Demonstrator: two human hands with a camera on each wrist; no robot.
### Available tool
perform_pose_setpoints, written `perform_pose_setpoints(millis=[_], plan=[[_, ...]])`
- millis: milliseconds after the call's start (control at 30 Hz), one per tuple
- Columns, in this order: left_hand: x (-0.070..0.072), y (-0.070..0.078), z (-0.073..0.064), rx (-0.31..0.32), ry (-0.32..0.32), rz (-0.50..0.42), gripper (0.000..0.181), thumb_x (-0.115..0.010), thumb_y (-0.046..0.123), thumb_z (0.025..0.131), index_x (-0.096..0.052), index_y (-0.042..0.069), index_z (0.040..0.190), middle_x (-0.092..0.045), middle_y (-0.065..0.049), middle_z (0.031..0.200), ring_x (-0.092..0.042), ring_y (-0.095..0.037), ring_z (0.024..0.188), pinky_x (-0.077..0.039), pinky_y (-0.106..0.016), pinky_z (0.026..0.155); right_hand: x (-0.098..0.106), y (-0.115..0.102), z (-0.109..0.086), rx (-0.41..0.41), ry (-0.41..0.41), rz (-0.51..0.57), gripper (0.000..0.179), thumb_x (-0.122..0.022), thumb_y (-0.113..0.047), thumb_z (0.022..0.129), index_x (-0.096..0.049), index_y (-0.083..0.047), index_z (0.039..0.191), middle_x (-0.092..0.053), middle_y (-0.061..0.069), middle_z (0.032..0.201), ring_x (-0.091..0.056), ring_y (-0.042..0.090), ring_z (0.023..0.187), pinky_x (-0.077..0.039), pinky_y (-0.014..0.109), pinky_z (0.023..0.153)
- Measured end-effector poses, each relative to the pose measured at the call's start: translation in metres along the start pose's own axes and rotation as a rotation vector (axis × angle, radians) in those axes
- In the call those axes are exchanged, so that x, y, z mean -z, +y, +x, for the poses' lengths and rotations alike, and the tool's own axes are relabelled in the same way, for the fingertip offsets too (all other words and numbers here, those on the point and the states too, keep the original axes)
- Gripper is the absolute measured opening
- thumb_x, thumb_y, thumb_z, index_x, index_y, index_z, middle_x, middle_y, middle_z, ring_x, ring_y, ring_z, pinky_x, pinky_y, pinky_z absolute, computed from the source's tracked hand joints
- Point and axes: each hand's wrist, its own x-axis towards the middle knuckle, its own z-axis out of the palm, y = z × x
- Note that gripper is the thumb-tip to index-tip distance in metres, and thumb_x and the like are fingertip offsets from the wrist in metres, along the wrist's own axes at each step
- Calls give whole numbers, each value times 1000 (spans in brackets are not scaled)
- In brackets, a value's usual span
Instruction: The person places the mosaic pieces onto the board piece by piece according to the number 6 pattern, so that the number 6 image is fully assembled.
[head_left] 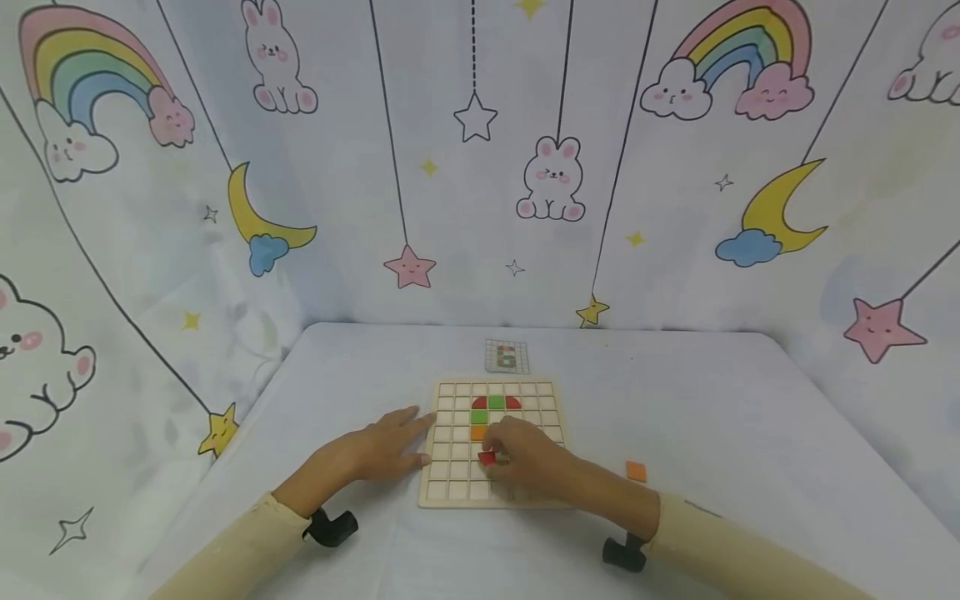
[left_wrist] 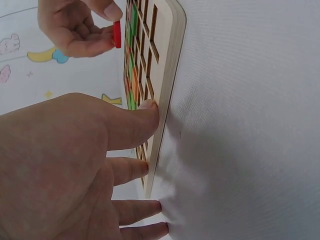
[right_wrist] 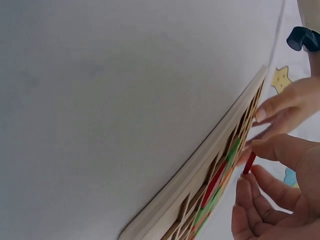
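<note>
A wooden grid board [head_left: 450, 503] lies flat on the table, with red, green and orange pieces set in some of its squares. Between thumb and fingertip my right hand [head_left: 528, 454] pinches a small red tile [head_left: 487, 457] above the lower middle of the grid. The left wrist view shows the red tile [left_wrist: 117, 35] edge-on, apart from the board. My left hand [head_left: 390, 446] has its fingers spread, and its thumb [left_wrist: 145, 117] touches the board's edge. Part of the grid is hidden beneath my right hand.
A small card [head_left: 507, 357] with a printed grid pattern lies behind the board. To the right, near my right forearm, sits a loose orange tile [head_left: 636, 472]. White table cloth [head_left: 360, 358] surrounds the board, and a printed curtain [head_left: 480, 208] stands behind the table.
</note>
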Motion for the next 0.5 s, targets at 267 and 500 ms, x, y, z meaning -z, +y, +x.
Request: perform_pose_setpoints(millis=[267,500], plan=[[1,1,-1,-13,13,-6,72,-63,44,105,-35,17,166,-29,-21,171,-30,-42,157,-34,-66,121,-9,-4,7,21,-59,-12,11,-81,-16,94,-73,-19,101,-64,-11,95,-57,7,89,-55,24,84],[1,2,-2,-4,7,-11,72,-63,44,106,-34,18,167,-28,-21,171,-29,-41,158,-34,-65,122,-9,-3,4,57,-53,-17,13,-83,-15,92,-73,-18,98,-64,-10,94,-57,6,89,-55,24,84]])
